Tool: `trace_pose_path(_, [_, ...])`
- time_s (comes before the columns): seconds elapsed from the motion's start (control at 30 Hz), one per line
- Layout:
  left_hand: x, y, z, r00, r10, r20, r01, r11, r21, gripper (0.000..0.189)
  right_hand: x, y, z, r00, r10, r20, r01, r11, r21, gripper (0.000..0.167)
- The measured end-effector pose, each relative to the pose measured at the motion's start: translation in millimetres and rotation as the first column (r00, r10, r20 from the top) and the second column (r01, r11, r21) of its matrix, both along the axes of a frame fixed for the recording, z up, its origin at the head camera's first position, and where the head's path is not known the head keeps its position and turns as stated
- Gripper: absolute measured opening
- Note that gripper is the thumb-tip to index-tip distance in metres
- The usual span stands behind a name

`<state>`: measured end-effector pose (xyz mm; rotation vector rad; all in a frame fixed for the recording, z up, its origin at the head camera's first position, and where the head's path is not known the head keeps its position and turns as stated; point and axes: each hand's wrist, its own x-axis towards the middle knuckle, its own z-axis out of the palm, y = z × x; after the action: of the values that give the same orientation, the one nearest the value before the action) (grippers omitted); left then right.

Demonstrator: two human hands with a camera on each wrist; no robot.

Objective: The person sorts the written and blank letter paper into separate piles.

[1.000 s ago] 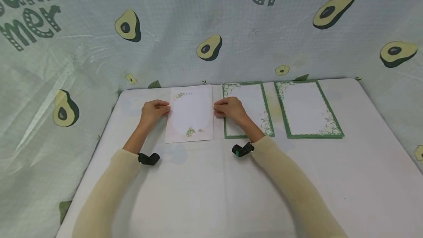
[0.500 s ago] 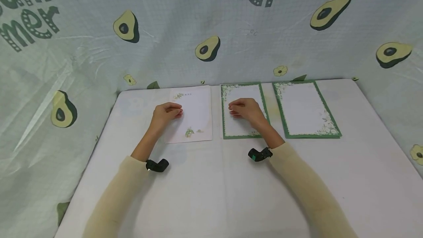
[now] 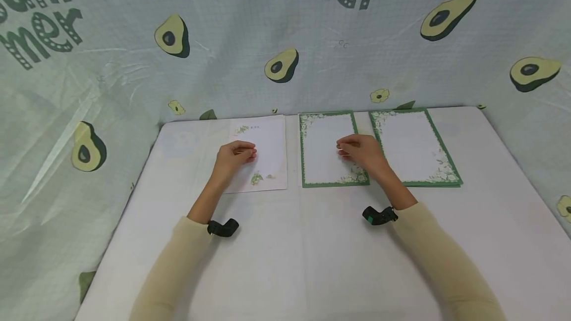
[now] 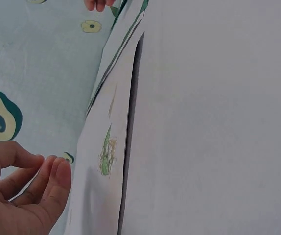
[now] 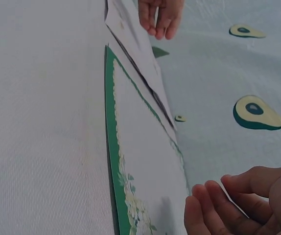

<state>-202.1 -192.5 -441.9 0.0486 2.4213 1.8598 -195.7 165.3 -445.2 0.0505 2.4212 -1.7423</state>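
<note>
My left hand [image 3: 234, 159] hovers over a pale pink sheet of letter paper [image 3: 273, 137] with small green plant prints, covering part of its left side. Its fingers are loosely bent, holding nothing. A green-bordered floral sheet [image 3: 324, 137] lies in the middle. Over its right side hangs my right hand [image 3: 365, 154], fingers also loosely bent and nothing held. Farther right is a second green-bordered sheet [image 3: 412, 147], with another green edge showing under it. In the left wrist view the left hand [image 4: 28, 191] appears above the pink paper; in the right wrist view the right hand [image 5: 243, 200] is above green-bordered paper.
A white-covered table [image 3: 285, 256] carries the papers along its far edge. Behind and to the left hangs a pale cloth [image 3: 223, 24] printed with avocados and lettering. A black wrist camera sits on each wrist, the left camera [image 3: 224, 228] and the right camera [image 3: 378, 216].
Both hands have come off the pink paper's side edges. The left hand has moved right, over that paper; the right hand has moved right across the middle sheet. The papers lie still.
</note>
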Motion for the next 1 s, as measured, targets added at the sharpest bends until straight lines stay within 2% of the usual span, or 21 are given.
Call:
trace_pose_path(0.3, [1.0,21.2,-0.5,0.998,-0.055,-0.013,0.056,0.998,0.024,0.027,6.3,23,0.4,1.000,-0.011,-0.023,0.012,1.000,0.007,0.033])
trace_pose_path(0.57, [-0.2,38.7,-0.6,0.995,-0.100,-0.019,0.100,0.994,0.048,0.028,9.4,39,1.4,0.999,-0.042,-0.014,0.043,0.997,0.064,0.033])
trace_pose_path(0.8, [-3.2,55.8,0.9,0.992,-0.129,-0.016,0.129,0.991,0.020,0.029,9.5,50,-1.5,1.000,-0.021,-0.001,0.021,0.995,0.102,0.036])
trace_pose_path(1.0, [-4.1,64.5,0.1,0.989,-0.147,-0.013,0.148,0.989,0.021,0.029,8.7,54,-0.1,1.000,0.008,0.001,-0.008,0.996,0.085,0.037])
